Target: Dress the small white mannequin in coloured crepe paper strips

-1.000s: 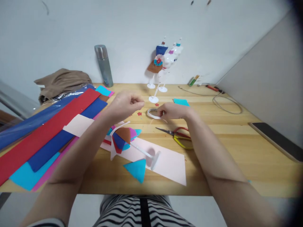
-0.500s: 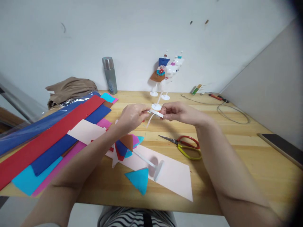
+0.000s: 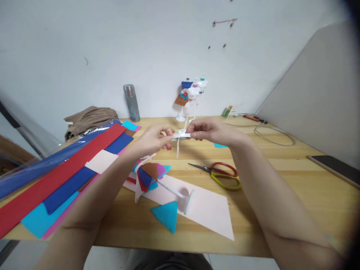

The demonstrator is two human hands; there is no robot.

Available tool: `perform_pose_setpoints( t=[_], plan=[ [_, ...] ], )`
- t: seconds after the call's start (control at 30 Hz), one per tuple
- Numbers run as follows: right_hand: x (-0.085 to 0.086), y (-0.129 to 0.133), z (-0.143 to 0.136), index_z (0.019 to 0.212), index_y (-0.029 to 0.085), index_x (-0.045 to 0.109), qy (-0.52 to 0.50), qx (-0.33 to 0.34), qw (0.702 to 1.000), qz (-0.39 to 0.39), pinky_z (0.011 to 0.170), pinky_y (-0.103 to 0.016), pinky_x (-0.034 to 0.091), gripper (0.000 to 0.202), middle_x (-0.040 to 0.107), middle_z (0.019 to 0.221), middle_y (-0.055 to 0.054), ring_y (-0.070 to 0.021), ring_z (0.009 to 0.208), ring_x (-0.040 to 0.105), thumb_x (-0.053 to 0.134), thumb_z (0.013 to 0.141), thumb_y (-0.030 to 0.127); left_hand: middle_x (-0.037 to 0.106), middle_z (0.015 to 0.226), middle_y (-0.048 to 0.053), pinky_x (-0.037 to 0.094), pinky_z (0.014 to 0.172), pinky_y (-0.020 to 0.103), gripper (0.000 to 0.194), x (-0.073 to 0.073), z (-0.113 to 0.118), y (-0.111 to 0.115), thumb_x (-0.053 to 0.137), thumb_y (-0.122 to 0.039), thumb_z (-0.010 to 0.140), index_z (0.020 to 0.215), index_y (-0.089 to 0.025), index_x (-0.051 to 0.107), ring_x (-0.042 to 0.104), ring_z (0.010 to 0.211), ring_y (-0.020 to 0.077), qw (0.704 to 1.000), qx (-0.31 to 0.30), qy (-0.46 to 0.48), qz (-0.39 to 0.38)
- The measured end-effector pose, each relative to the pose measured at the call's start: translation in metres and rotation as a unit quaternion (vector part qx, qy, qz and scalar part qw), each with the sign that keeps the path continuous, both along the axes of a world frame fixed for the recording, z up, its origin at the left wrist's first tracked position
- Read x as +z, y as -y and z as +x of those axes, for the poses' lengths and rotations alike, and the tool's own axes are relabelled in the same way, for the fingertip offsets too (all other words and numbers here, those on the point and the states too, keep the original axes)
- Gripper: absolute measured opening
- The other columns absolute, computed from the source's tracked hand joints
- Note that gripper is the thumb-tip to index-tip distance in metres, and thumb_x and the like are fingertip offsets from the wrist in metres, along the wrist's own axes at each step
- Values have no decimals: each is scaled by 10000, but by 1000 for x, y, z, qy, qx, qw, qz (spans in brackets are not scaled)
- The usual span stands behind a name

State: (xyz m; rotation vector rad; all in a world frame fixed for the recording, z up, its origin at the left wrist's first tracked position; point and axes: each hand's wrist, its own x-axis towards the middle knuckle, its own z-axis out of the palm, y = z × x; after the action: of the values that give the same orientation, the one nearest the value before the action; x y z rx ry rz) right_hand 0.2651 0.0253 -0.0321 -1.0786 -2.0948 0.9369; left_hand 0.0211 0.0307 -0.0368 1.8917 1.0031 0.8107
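Note:
My left hand [image 3: 157, 138] pinches the left end of a small white strip [image 3: 182, 135], and my right hand [image 3: 206, 131] pinches its right end. A thin pale strip [image 3: 177, 148] hangs down from it. Below my hands a small stand [image 3: 189, 202] lies on its side, with brown, blue, red and magenta pieces [image 3: 150, 170] at its upper end. It rests on a pale pink sheet [image 3: 210, 210]. A turquoise triangle [image 3: 168, 216] lies in front of it. Red-and-yellow-handled scissors [image 3: 225, 176] lie to the right, blades slightly apart.
Long coloured sheets [image 3: 64, 161] and a brown cloth [image 3: 91, 119] are at the left. A bottle [image 3: 131, 103] and small decorated white mannequins [image 3: 194, 92] stand at the back. A cable [image 3: 270, 140] and a phone [image 3: 336, 169] lie at the right.
The view has shifted upward. The white strip is now more level between my hands, and the pale strip hangs straighter. A turquoise piece now shows below my right wrist.

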Motion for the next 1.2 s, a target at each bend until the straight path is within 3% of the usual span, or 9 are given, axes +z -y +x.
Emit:
perform_pose_setpoints(
  t=[0.13,0.3,0.43,0.57,0.67,0.8,0.9,1.03,1.2],
  plan=[
    [1,4,-1,878,210,745,-105,-27,994,-6,632,-302,480,246,689,703,-3,-141,623,586,813,742,404,752,688,83,531,637,264,116,7,-5,4,707,-144,851,738,-144,682,708,623,170,992,-15,83,-98],
    [3,5,6,1012,222,773,-255,-27,966,-10,843,-365,587,475,786,1050,-82,-248,978,752,888,677,539,774,742,117,567,699,251,118,16,-10,7,692,-124,859,748,-100,726,747,676,165,983,14,153,-99],
    [9,13,-5,843,191,759,-191,-81,978,-18,616,-283,537,420,768,836,-71,-201,740,745,852,707,578,768,728,106,568,730,268,90,17,-9,9,722,-151,838,757,-112,709,761,731,189,981,39,180,-63],
    [10,26,-37,914,184,773,-153,-40,983,-93,542,-257,485,388,778,888,-80,-158,649,717,798,764,541,734,693,43,543,693,253,98,12,-2,13,715,-136,814,723,-144,679,743,734,181,986,75,149,25],
    [6,29,-55,787,164,735,-200,-41,970,-131,476,-224,424,397,738,750,-46,-105,537,646,893,648,501,722,715,14,522,696,245,116,6,-1,12,697,-107,799,695,-157,688,694,716,150,976,82,99,176],
    [0,24,-62,691,146,699,-275,-49,946,-166,415,-197,369,502,677,611,-15,-72,454,569,946,522,550,740,804,27,511,722,240,164,2,-4,9,652,-82,835,709,-168,711,688,771,147,914,49,42,400],
    [0,22,-60,622,141,685,-279,-42,945,-165,405,-192,347,475,631,527,-3,-55,415,509,941,519,527,750,860,44,510,714,233,192,2,-6,9,614,-70,864,750,-172,731,692,775,140,878,41,14,476],
    [10,23,-46,580,163,646,-306,-56,941,-134,397,-212,273,378,580,467,11,-53,382,430,918,516,418,759,880,46,522,741,245,186,4,-8,9,624,-84,850,715,-173,717,697,792,146,890,52,12,453],
    [27,21,-8,608,208,611,-343,-139,929,-16,449,-248,252,306,525,497,37,-64,417,392,864,551,370,756,878,51,551,738,260,91,11,-11,9,694,-155,773,685,-164,716,711,808,162,958,27,99,269]
  ],
)
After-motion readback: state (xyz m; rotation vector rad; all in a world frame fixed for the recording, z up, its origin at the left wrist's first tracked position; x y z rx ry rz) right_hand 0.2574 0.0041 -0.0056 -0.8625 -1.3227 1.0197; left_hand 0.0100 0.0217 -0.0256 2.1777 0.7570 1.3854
